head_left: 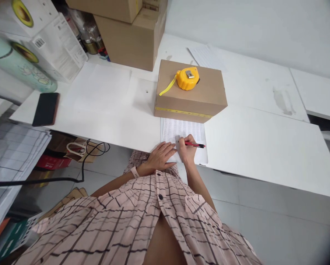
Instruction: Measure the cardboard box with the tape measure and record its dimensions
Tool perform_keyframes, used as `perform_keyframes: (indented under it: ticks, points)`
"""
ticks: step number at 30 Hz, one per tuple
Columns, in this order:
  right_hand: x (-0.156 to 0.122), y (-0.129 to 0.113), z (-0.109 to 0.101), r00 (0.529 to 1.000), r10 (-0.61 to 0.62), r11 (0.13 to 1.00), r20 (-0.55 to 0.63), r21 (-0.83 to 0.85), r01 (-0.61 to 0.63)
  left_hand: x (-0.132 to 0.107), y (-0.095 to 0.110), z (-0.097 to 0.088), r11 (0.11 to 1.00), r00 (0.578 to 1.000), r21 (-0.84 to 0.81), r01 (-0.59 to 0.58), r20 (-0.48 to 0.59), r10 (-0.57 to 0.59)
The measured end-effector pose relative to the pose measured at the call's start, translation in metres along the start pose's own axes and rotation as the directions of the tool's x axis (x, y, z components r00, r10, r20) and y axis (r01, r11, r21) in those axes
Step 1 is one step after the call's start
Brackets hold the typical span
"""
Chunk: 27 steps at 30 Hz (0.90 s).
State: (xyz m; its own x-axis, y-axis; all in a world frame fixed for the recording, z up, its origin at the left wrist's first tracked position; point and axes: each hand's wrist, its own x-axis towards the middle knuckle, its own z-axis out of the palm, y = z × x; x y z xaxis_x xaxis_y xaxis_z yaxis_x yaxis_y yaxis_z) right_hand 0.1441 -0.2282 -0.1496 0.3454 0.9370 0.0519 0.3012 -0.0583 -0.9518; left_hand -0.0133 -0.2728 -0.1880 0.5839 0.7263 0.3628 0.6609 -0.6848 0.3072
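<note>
My right hand (pixel 187 150) is closed around a red and black pen (pixel 195 144), its tip end over a printed sheet (pixel 181 129) at the table's front edge. My left hand (pixel 162 155) lies flat with fingers outstretched on the sheet's left edge. Right behind the sheet stands a brown cardboard box (pixel 209 86) with a yellow strip along its front face. On top of the box rests a yellow tape measure (pixel 188 78) with a yellow wrist strap.
A dark phone (pixel 46 109), a mint green bottle (pixel 24 62) and white avocado-print boxes (pixel 54 44) are at the left. Large cartons (pixel 126 40) stand at the back. Blank paper (pixel 98 86) lies on the white table (pixel 253 143). A black cable (pixel 57 179) hangs at lower left.
</note>
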Motion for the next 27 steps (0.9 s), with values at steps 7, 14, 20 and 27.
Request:
perform_keyframes:
  ticks: [7, 14, 20, 27]
  points:
    - [0.013, 0.018, -0.050, 0.951, -0.247, 0.944, -0.186, -0.269, 0.193, 0.002, 0.006, -0.012, 0.992, 0.999, -0.123, 0.026, -0.025, -0.029]
    - [0.032, 0.047, -0.086, 0.918, -0.381, 0.634, 0.107, -0.693, 0.343, 0.082, -0.007, -0.098, 0.974, 0.941, -0.227, 0.024, -0.323, -0.098]
    - [0.035, 0.052, -0.077, 0.903, -0.422, 0.636, 0.080, -0.684, 0.357, 0.194, -0.064, -0.138, 0.971, 0.871, -0.161, 0.174, -0.435, -0.228]
    - [0.030, 0.044, -0.081, 0.876, -0.472, 0.765, -0.105, -0.542, 0.348, 0.243, -0.076, -0.135, 0.881, 0.876, -0.307, 0.360, -0.215, -0.433]
